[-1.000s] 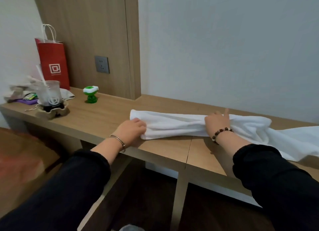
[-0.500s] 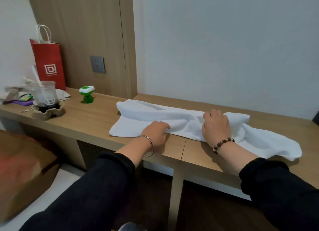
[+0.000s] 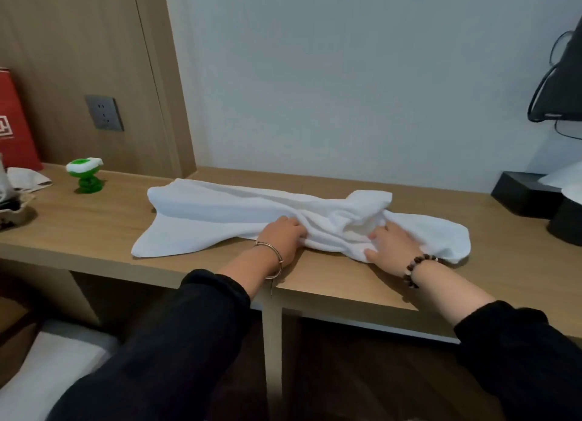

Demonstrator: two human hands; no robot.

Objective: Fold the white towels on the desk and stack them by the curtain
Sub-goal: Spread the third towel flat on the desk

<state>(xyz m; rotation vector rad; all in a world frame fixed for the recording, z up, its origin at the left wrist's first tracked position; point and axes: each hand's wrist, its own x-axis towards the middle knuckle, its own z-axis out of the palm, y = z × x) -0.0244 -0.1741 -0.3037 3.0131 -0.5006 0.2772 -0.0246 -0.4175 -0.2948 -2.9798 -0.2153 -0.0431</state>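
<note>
Towel (image 3: 217, 219): left hand (image 3: 282, 236) grips, right hand (image 3: 392, 244) presses.

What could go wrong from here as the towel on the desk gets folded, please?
The white towel is bunched between the left hand and right hand; folding it now would probably trap creases. Its near left corner lies close to the front edge of the desk, so a tug toward the person might slide it off. Swinging its left end could knock the green toy.
</note>
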